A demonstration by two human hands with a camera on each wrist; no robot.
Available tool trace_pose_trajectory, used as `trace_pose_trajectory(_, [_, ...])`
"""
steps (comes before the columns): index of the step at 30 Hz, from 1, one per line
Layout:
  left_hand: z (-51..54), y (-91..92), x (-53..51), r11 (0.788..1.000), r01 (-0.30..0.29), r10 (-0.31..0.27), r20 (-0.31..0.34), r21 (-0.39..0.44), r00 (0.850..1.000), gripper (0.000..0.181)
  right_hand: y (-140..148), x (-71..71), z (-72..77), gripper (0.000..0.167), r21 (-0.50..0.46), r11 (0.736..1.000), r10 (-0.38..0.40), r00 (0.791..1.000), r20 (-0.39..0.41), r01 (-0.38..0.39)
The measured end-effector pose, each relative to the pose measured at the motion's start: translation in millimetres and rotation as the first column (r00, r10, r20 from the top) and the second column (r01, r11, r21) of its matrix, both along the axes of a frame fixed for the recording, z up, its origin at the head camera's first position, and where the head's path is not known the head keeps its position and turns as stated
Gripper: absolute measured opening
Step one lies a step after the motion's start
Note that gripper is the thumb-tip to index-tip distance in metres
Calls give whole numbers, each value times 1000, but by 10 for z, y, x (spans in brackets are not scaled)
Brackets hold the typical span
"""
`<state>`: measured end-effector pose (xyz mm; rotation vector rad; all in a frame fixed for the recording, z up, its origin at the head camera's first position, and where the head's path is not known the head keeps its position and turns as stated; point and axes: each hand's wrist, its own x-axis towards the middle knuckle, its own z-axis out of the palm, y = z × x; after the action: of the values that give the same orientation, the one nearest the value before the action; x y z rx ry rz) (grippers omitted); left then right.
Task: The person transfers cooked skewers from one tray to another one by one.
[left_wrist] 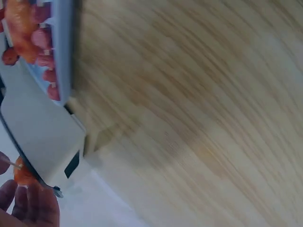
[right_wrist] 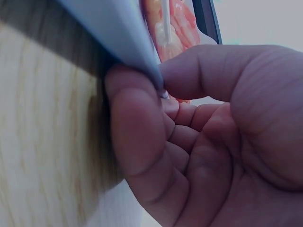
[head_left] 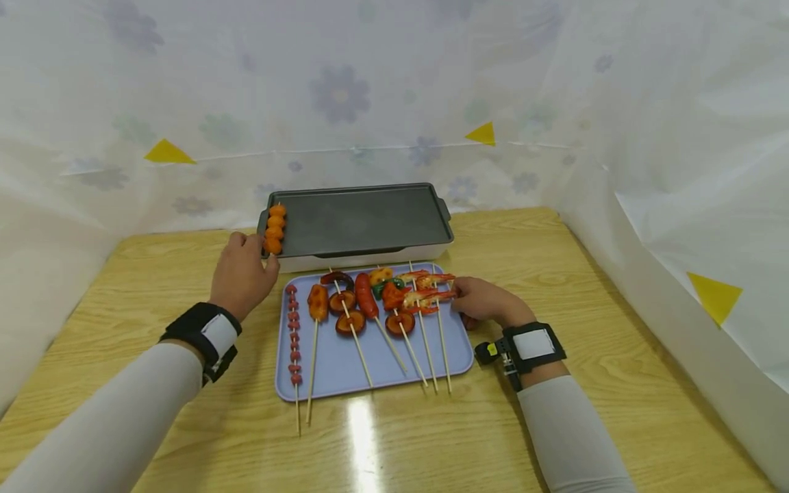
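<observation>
A skewer of orange balls (head_left: 274, 229) lies along the left end of the dark griddle plate (head_left: 364, 218). My left hand (head_left: 242, 274) is at the griddle's front left corner; in the left wrist view the thumb (left_wrist: 4, 163) meets the skewer's stick, the fingers curled beside the lowest ball. Part of that grip is out of frame. With thumb above and forefinger below, my right hand (head_left: 490, 301) pinches the right rim of the lilac tray (head_left: 465, 352), close to the shrimp skewers (head_left: 425, 294). The right wrist view shows the tray rim (right_wrist: 142, 52) between thumb and forefinger.
On the tray lie several skewers: small red pieces (head_left: 294, 335), an orange-brown piece (head_left: 318, 302), mushroom slices (head_left: 350, 322) and a red sausage (head_left: 366, 294). Several sticks overhang its front rim. Wooden table (head_left: 592, 329) surrounds it; a patterned white sheet (head_left: 394, 103) hangs behind the griddle.
</observation>
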<state>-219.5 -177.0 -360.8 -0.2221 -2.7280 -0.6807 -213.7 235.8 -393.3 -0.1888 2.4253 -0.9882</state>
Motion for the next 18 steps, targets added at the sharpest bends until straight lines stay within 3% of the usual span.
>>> trace_pose_trajectory(6, [26,-16,-52,994,-7,-1,71,112,997,26,-6,5,2,6,-3,1000,3,1000,4,-3])
trace_pose_trajectory(11, [115,-51,-65,991,-30,7,183,128,983,17,-9,-5,-11,5,-14,1000,1,1000,17,-1])
trace_pose_trajectory(14, [196,-66,-88,990,-53,14,278,133,960,16,-5,-9,-15,5,-9,1000,1,1000,15,-1])
trace_pose_trajectory(18, [297,-78,-117,984,-100,29,427,145,904,20,-5,-4,-10,6,-4,1000,-1,1000,9,1])
